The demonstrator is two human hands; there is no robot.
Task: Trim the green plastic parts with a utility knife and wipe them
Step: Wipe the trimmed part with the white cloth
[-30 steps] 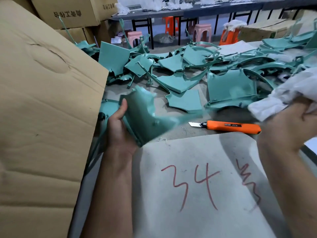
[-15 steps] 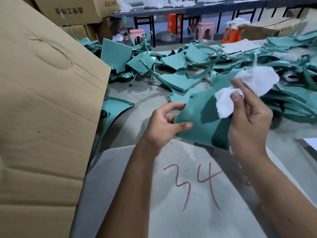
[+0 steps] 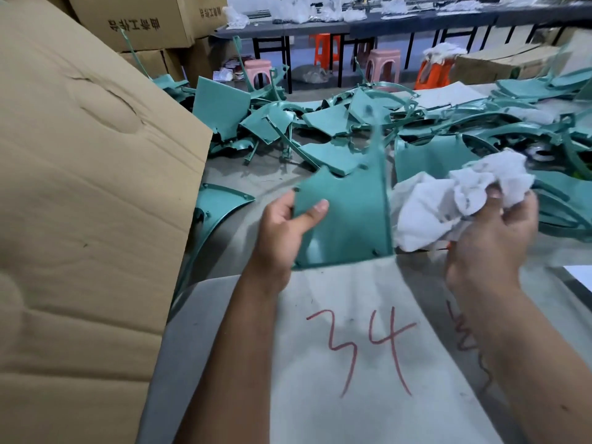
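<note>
While left hand (image 3: 282,225) pinches green part (image 3: 349,219), right hand (image 3: 493,232) (curled) grips cloth (image 3: 426,206)

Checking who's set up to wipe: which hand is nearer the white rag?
Right. The right hand holds the white rag bunched in its grip. The left hand is off to the rag's left, holding the green plastic part.

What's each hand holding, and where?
Left hand grips the green panel at its left edge. Right hand holds the bunched white cloth in its fingers.
</note>
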